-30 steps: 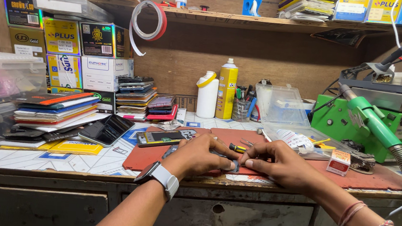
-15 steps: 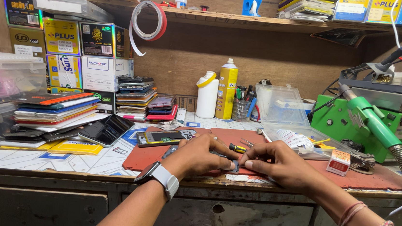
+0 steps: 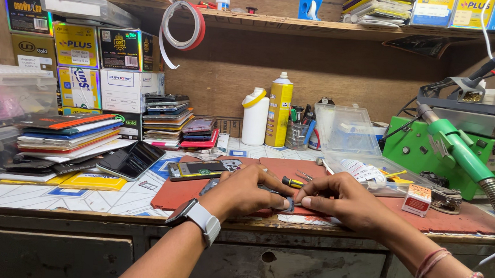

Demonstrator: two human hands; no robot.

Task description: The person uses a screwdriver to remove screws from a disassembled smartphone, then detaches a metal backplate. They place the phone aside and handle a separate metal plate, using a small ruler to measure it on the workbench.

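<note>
Where both hands meet, on the mat: a small dark part (image 3: 289, 203), mostly hidden, so its long axis and heading cannot be told.
Left hand (image 3: 249, 191): fingers pressed together onto the part; watch at the wrist.
Right hand (image 3: 343, 200): fingertips pinched on the part from the other side.
Mat (image 3: 467, 218): red, lying on the surface (image 3: 45, 194) near its front edge.
Screwdriver (image 3: 291, 182): just behind the hands, long axis left to right.
Phone (image 3: 200, 169): left of the screwdriver, flat, lying crosswise.

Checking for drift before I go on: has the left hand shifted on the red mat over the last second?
No. The left hand sits at the same spot on the red mat, fingertips meeting the right hand, just below the small screwdriver.
</note>
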